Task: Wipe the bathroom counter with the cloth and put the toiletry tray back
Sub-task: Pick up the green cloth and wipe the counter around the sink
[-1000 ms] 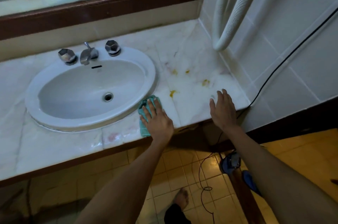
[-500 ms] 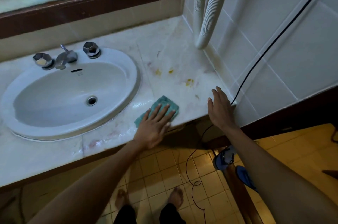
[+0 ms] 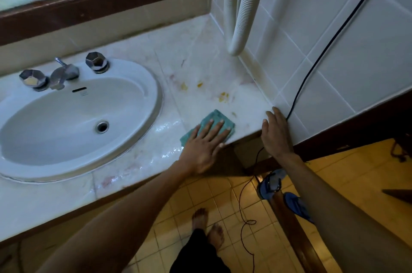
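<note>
A teal cloth (image 3: 217,117) lies flat on the pale marble counter (image 3: 200,67), near its front edge and right of the sink. My left hand (image 3: 204,145) presses on the cloth with fingers spread. My right hand (image 3: 275,133) rests flat on the counter's front right corner, by the tiled wall, and holds nothing. Yellow stains (image 3: 223,96) mark the counter beyond the cloth. A wet streak shines on the counter left of the cloth. No toiletry tray is in view.
A white oval sink (image 3: 73,116) with a chrome tap (image 3: 63,74) fills the counter's left half. White ribbed hoses (image 3: 243,5) hang down the tiled wall at the back right. A black cable (image 3: 323,49) runs down the wall to the floor. My bare feet stand on yellow floor tiles.
My left hand has slid the cloth to the right along the counter's front, from the sink rim toward my right hand. My right hand has stayed at the corner.
</note>
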Motion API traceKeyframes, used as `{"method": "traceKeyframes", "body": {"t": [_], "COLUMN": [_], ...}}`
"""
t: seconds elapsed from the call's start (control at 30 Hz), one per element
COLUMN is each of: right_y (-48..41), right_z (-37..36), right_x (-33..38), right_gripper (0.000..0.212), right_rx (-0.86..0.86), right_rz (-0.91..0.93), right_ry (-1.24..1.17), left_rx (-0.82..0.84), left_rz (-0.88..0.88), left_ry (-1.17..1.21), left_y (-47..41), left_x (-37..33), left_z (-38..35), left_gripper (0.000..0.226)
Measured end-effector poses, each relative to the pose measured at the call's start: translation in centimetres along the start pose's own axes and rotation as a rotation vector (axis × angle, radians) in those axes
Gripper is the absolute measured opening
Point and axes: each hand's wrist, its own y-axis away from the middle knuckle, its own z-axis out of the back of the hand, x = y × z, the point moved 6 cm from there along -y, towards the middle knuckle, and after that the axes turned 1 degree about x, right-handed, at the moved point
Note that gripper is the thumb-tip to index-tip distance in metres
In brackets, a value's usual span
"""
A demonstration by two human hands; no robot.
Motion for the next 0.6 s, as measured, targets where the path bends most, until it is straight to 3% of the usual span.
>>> {"method": "traceKeyframes", "body": {"t": [0.07, 0.17, 0.33, 0.47, 0.6], "right_y": [0.0, -0.1, 0.3, 0.5, 0.8], "right_z": [0.1, 0.6, 1.5, 2.4, 3.3], "right_x": [-0.1, -0.3, -0.4, -0.1, 0.4], "right_gripper": [0.042, 0.041, 0.042, 0.027, 0.026], "right_rx": [0.014, 0.009, -0.028, -0.13, -0.189], "right_rz": [-0.001, -0.034, -0.081, -0.082, -0.05], "right_ry": [-0.014, -0.072, -0.196, -0.275, -0.289], "left_rx": [-0.012, -0.056, -0.107, -0.068, 0.039], "left_rz": [-0.008, 0.207, 0.496, 0.369, -0.045], "left_ry": [-0.031, 0.04, 0.25, 0.257, 0.046], "left_y": [1.9, 1.4, -7.4, -12.6, -8.7], "left_x": [3.2, 6.9, 3.7, -1.2, -3.7], "left_z": [0.8, 2.5, 3.8, 3.2, 0.9], "left_gripper": [0.053, 0.053, 0.056, 0.057, 0.055]}}
